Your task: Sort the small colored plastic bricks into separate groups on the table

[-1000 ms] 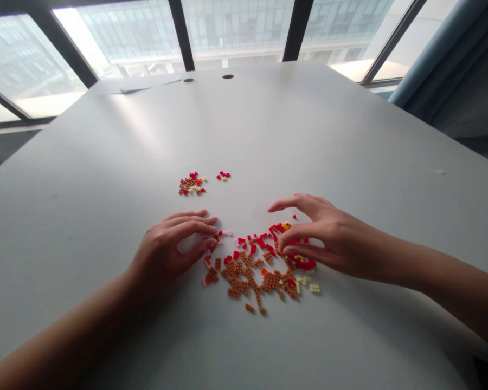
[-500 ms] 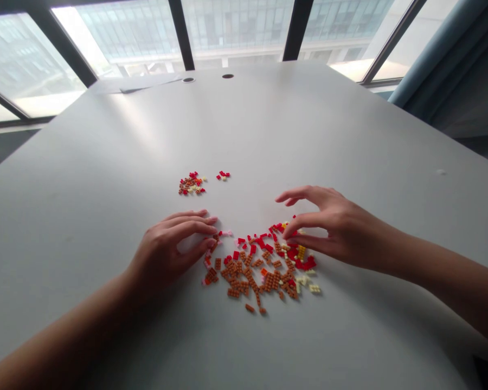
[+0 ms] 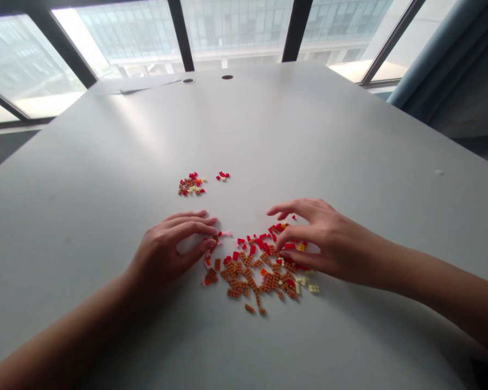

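Observation:
A scattered heap of tiny interlocking bricks [image 3: 248, 276] lies on the pale grey table [image 3: 106, 179], mostly orange-brown and red, with some cream, yellow and pink pieces. My right hand [image 3: 325, 241] arches over the heap's right side, its fingers apart and its fingertips among the red and brown bricks. Nothing shows held in it. My left hand [image 3: 166, 252] rests at the heap's left edge, with curved fingers close to several pink pieces [image 3: 225, 233]. Its palm holds nothing visible. Part of the heap is hidden under my right hand.
Two smaller clusters of the same bricks [image 3: 191, 184] lie beyond the heap, the second [image 3: 223, 175] a little to the right. A sheet of paper [image 3: 146, 84] and two round holes sit at the far edge. Windows [image 3: 236, 27] stand beyond the table, with a blue curtain [image 3: 427, 59] at right.
My right hand has shifted left and down over the heap, now covering bricks that showed before. My left hand has stayed in place.

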{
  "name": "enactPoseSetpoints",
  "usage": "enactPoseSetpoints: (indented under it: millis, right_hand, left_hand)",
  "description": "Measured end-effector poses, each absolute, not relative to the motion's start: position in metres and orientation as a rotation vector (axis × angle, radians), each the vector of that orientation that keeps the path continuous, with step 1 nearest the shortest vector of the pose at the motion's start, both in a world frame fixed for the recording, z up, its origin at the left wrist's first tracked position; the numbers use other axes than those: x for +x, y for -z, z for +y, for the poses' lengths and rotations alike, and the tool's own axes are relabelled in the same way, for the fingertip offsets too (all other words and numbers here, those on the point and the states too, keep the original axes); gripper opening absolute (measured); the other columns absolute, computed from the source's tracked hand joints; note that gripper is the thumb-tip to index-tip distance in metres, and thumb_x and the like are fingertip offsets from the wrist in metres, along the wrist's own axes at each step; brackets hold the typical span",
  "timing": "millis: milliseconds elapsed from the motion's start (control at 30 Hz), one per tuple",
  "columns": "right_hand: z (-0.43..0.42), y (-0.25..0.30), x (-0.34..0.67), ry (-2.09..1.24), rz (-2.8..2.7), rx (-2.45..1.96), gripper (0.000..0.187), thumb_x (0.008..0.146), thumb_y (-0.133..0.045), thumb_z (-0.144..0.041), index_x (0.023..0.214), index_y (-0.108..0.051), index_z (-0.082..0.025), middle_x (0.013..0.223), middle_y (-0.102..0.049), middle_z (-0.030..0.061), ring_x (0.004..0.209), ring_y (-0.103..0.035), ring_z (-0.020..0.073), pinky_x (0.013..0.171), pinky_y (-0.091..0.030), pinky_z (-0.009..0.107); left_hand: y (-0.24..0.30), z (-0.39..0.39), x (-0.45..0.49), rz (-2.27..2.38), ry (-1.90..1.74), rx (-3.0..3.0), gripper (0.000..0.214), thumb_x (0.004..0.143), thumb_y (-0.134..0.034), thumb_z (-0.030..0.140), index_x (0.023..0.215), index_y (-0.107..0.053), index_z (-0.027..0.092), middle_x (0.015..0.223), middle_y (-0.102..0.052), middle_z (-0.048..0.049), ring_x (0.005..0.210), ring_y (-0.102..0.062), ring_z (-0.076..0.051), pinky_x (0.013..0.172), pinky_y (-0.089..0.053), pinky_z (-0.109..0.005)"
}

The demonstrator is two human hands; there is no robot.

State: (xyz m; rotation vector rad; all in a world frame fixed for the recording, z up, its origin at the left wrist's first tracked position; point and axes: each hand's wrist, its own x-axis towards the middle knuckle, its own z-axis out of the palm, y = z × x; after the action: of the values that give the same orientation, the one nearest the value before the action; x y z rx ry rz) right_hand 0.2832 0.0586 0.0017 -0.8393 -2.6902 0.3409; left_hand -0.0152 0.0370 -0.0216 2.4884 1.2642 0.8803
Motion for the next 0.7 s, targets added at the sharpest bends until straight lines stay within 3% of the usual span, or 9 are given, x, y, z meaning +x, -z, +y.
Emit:
enactPoseSetpoints:
  millis: [200, 333, 567, 700]
  right_hand:
    - [0.058, 0.004, 0.280, -0.211, -2.570, -0.884, 0.020, 0.093, -0.054, -0.023, 0.089, -0.073, -0.019, 0.118, -0.066, 0.0151, 0.099, -0.066, 0.0238, 0.090, -0.051, 0.044]
    - [0.059, 0.007, 0.280, -0.125, -2.591, -0.843, 0.026, 0.096, -0.049, -0.023, 0.099, -0.075, -0.021, 0.122, -0.063, 0.0175, 0.099, -0.065, 0.0261, 0.087, -0.052, 0.048]
    - [0.066, 0.003, 0.286, -0.119, -2.549, -0.889, 0.030, 0.092, -0.048, -0.010, 0.097, -0.076, -0.018, 0.124, -0.060, 0.0182, 0.100, -0.065, 0.0272, 0.087, -0.052, 0.050]
    - [0.072, 0.003, 0.292, -0.155, -2.539, -0.954, 0.044, 0.083, -0.042, 0.002, 0.091, -0.078, -0.022, 0.129, -0.055, 0.0143, 0.105, -0.063, 0.0276, 0.088, -0.053, 0.050]
  left_hand:
    - [0.022, 0.036, -0.015, 1.262, -0.901, 2.485, 0.011, 0.087, -0.064, 0.029, 0.092, -0.073, 0.024, 0.103, -0.076, -0.0028, 0.104, -0.070, -0.022, 0.093, -0.058, -0.034]
    - [0.022, 0.036, -0.015, 1.262, -0.892, 2.488, 0.011, 0.086, -0.065, 0.029, 0.093, -0.073, 0.024, 0.103, -0.076, -0.0025, 0.105, -0.070, -0.021, 0.093, -0.057, -0.034]
    - [0.023, 0.037, -0.016, 1.252, -0.883, 2.494, 0.011, 0.087, -0.065, 0.028, 0.093, -0.072, 0.023, 0.104, -0.076, -0.0030, 0.106, -0.069, -0.021, 0.094, -0.057, -0.034]
    - [0.022, 0.037, -0.016, 1.249, -0.888, 2.497, 0.011, 0.087, -0.065, 0.028, 0.093, -0.072, 0.023, 0.105, -0.076, -0.0027, 0.105, -0.069, -0.021, 0.094, -0.057, -0.034]
